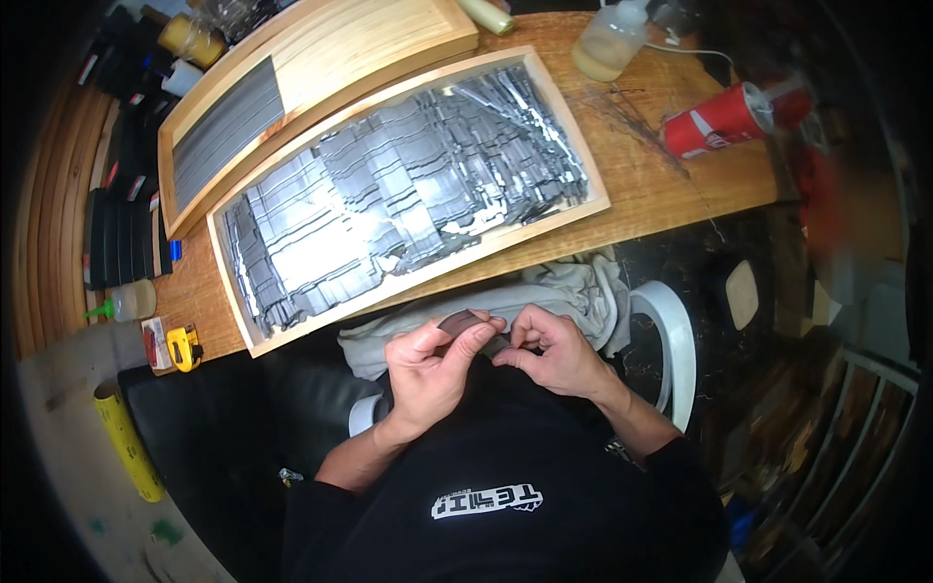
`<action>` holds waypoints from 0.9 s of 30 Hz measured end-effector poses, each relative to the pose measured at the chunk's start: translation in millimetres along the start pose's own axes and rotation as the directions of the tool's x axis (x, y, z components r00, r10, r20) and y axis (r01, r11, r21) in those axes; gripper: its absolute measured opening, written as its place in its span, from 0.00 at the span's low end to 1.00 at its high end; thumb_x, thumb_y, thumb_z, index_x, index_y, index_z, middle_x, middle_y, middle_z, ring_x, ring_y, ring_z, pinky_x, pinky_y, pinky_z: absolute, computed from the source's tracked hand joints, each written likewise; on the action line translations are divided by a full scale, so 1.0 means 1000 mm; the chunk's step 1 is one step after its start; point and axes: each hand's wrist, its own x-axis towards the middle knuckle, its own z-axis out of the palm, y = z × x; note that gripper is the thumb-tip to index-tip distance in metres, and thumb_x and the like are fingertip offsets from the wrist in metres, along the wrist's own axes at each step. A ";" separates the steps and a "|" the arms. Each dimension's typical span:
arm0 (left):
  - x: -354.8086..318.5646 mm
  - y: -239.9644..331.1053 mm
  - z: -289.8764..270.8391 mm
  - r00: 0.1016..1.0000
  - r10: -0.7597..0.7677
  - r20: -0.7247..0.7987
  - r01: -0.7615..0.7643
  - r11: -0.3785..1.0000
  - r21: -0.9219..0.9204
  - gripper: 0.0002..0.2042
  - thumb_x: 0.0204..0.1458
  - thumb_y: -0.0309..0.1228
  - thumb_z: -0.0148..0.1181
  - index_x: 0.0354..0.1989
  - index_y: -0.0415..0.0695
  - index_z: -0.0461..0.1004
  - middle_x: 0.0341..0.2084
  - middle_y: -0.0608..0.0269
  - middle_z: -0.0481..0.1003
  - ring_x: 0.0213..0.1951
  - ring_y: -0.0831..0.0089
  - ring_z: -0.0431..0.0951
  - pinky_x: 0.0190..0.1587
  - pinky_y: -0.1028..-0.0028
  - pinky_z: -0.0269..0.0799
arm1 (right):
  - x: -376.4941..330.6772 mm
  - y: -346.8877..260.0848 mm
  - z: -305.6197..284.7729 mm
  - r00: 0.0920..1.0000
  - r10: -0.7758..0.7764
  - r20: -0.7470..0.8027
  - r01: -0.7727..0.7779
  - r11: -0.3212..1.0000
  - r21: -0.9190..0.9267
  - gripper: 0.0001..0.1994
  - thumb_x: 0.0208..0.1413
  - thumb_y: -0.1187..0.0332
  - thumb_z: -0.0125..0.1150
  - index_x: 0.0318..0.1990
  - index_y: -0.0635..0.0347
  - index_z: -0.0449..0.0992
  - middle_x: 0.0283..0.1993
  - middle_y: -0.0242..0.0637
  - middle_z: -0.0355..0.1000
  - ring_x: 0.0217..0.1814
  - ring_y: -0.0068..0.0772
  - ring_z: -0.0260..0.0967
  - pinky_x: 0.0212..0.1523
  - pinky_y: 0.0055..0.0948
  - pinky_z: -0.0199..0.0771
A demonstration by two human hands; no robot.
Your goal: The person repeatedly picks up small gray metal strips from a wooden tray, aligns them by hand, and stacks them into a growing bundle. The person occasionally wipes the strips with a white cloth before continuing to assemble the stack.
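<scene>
In front of my chest, my left hand (428, 374) is closed, with a thin, dark brownish-grey strip (457, 322) between thumb and fingers. Close beside it, my right hand (554, 355) pinches a dark grey thin piece (495, 345) with thumb and forefinger. Whether these are one strip or two I cannot tell, since the fingers cover where they meet. Just beyond my hands, a shallow wooden tray (413, 275) lies at a slant, full of thin, shiny grey strips (374, 180) stacked in overlapping rows. The strips at its right end lie more jumbled.
Behind stands a second wooden tray (364, 53) with dark strips (228, 126) laid at its left. A red can (714, 121) and a squeeze bottle (609, 44) stand at right. A yellow tape measure (184, 348) sits at the left edge. Grey cloth (573, 291) hangs below the table.
</scene>
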 end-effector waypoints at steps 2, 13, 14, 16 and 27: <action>0.002 -0.004 0.010 1.000 -0.007 0.028 0.006 1.000 0.020 0.03 0.61 0.18 0.65 0.40 0.29 0.82 0.37 0.53 0.84 0.40 0.69 0.85 0.46 0.72 0.81 | -0.008 0.010 -0.003 0.998 0.018 -0.065 -0.015 0.999 0.051 0.16 0.58 0.78 0.73 0.34 0.62 0.65 0.26 0.30 0.69 0.27 0.16 0.66 0.29 0.22 0.69; 0.015 -0.024 0.003 0.952 -0.049 0.302 0.004 0.989 0.147 0.28 0.64 0.29 0.65 0.68 0.30 0.65 0.58 0.46 0.78 0.60 0.61 0.80 0.64 0.64 0.73 | -0.028 0.027 -0.006 0.926 -0.153 -0.345 0.192 0.978 0.083 0.17 0.60 0.83 0.67 0.29 0.61 0.61 0.26 0.34 0.71 0.35 0.28 0.81 0.36 0.28 0.86; 0.014 -0.029 0.002 0.960 -0.074 0.270 0.030 0.986 0.162 0.27 0.65 0.29 0.64 0.68 0.30 0.66 0.58 0.46 0.79 0.60 0.61 0.80 0.64 0.65 0.74 | -0.015 0.037 -0.010 0.935 0.003 -0.353 0.071 0.978 0.198 0.18 0.61 0.83 0.67 0.29 0.60 0.61 0.27 0.34 0.72 0.35 0.29 0.81 0.35 0.28 0.86; 0.015 -0.035 0.001 0.971 -0.130 0.200 0.087 0.974 0.210 0.22 0.69 0.30 0.58 0.67 0.30 0.67 0.56 0.44 0.79 0.58 0.61 0.81 0.62 0.66 0.76 | 0.002 0.057 -0.014 0.943 0.126 -0.307 -0.011 0.937 0.350 0.18 0.61 0.83 0.66 0.29 0.58 0.61 0.27 0.34 0.73 0.35 0.30 0.82 0.35 0.28 0.86; 0.031 -0.017 0.025 0.910 -0.386 0.150 0.403 0.910 -0.101 0.18 0.71 0.38 0.56 0.51 0.31 0.79 0.42 0.46 0.85 0.43 0.63 0.87 0.46 0.71 0.83 | -0.045 0.008 0.000 0.908 0.414 -0.070 -0.353 0.843 0.406 0.16 0.60 0.80 0.69 0.31 0.59 0.63 0.30 0.35 0.75 0.34 0.28 0.82 0.36 0.26 0.87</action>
